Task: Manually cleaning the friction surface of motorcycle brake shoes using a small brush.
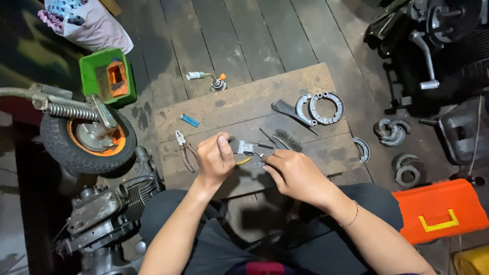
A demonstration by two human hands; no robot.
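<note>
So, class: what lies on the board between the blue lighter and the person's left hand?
Head view: metal pliers lie between blue lighter and left hand.

— Left of the board (244, 109)?
— Wheel (87, 136) beside it, bin (108, 76) behind the wheel, engine (109, 203) in front.
— On the board?
— Pliers (184, 148) at left, lighter (189, 120) behind them, brake shoes (321, 108) far right, wire brush (286, 140) in the middle.
— Right of it?
— More shoes (392, 131) on the floor (244, 35), toolbox (440, 210) nearer
</note>
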